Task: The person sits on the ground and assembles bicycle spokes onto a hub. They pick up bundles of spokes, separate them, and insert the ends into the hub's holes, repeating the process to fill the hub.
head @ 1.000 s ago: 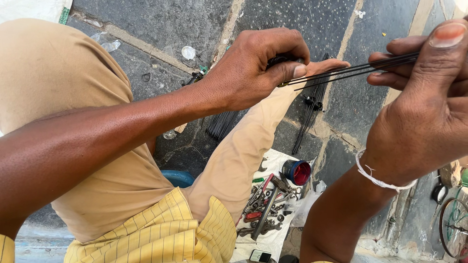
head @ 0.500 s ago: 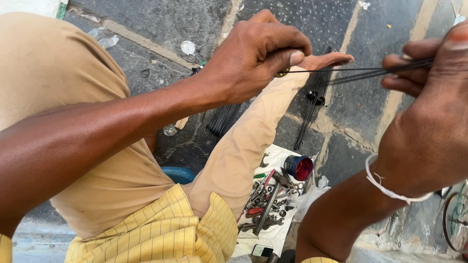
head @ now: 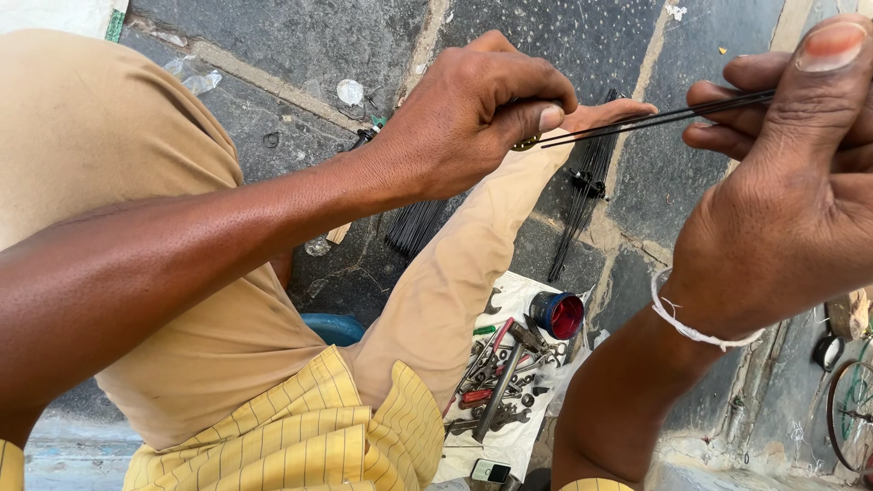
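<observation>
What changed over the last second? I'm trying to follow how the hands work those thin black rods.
The left hand slid a little left along the thin black rods, with a small brass piece now showing at its fingertips. The right hand shifted slightly down and right. Both hands keep pinching the rods. The tools on the white cloth and the red-lined tin stayed put.

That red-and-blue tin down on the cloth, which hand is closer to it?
Right. In this view the right hand is up and to the right of the tin; the left hand is farther off, above it. Depth is unclear.
</observation>
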